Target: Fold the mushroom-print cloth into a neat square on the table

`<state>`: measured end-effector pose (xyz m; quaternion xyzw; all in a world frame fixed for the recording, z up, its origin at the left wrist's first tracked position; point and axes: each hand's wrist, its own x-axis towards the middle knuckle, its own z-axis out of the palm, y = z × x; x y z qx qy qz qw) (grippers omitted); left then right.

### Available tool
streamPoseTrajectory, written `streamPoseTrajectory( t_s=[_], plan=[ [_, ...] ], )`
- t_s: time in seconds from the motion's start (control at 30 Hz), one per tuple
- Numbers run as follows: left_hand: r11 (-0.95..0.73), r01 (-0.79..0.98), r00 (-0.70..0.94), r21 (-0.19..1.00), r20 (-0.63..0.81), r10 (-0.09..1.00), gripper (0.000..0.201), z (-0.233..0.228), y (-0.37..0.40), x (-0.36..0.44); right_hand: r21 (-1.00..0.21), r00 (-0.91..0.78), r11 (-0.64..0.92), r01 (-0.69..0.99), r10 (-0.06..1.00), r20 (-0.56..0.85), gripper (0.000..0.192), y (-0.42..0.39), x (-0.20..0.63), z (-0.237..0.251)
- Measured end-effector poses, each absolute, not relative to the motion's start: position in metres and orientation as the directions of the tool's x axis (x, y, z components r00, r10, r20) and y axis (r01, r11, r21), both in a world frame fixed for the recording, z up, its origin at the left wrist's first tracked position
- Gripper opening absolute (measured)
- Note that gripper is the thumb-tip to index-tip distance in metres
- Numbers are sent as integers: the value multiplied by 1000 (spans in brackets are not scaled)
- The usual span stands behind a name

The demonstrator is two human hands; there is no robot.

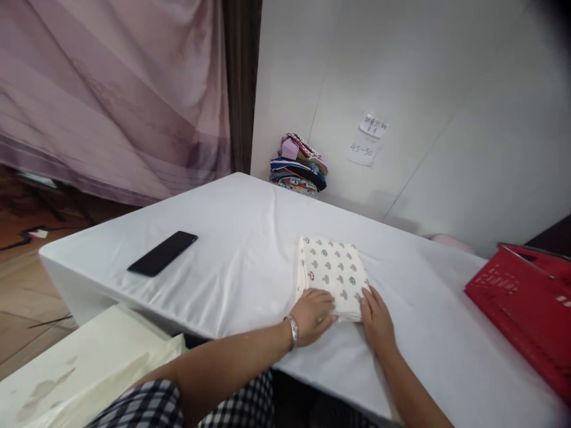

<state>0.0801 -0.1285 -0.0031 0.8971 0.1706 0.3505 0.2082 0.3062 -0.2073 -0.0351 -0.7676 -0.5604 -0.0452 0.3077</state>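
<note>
A folded white cloth (331, 264) printed with small grey, green and red mushrooms lies on the white-covered table in front of me. My left hand (312, 315), with a silver bangle at the wrist, rests on the cloth's near left corner, fingers stretched over it. At the near right corner, my right hand (377, 321) touches the edge with its fingers extended. Several layers show along the cloth's left side. Neither hand grips the fabric.
A black phone (163, 253) lies on the table (241, 214) to the left. Folded clothes (298, 166) are stacked by the wall at the back. On the right sits a red bag-like object (521, 303). A cream-coloured surface (89, 356) stands at lower left.
</note>
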Motion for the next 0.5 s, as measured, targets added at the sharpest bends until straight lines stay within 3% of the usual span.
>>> streamPoseTrajectory(
  t_s=[0.1, 0.2, 0.27, 0.33, 0.4, 0.5],
  plan=[
    [-815, 251, 562, 522, 607, 562, 24, -3, -118, 76, -440, 385, -193, 877, 830, 404, 48, -207, 304, -32],
    [-643, 416, 355, 644, 536, 766, 31, -2, -100, 74, -455, 403, -204, 867, 825, 396, 47, -207, 302, -29],
    [-415, 481, 212, 773, 356, 910, 43, -1, -85, 75, -460, 406, -208, 863, 827, 389, 47, -207, 300, -26],
    [-170, 499, 139, 850, 115, 984, 58, 2, -72, 78, -464, 407, -208, 861, 829, 383, 47, -207, 300, -24],
    [-16, 518, 149, 855, -72, 986, 69, 8, -62, 84, -469, 406, -202, 860, 828, 387, 47, -206, 301, -24],
    [51, 544, 180, 837, -176, 968, 71, 17, -52, 95, -477, 410, -195, 857, 819, 402, 45, -205, 302, -25]
  ],
)
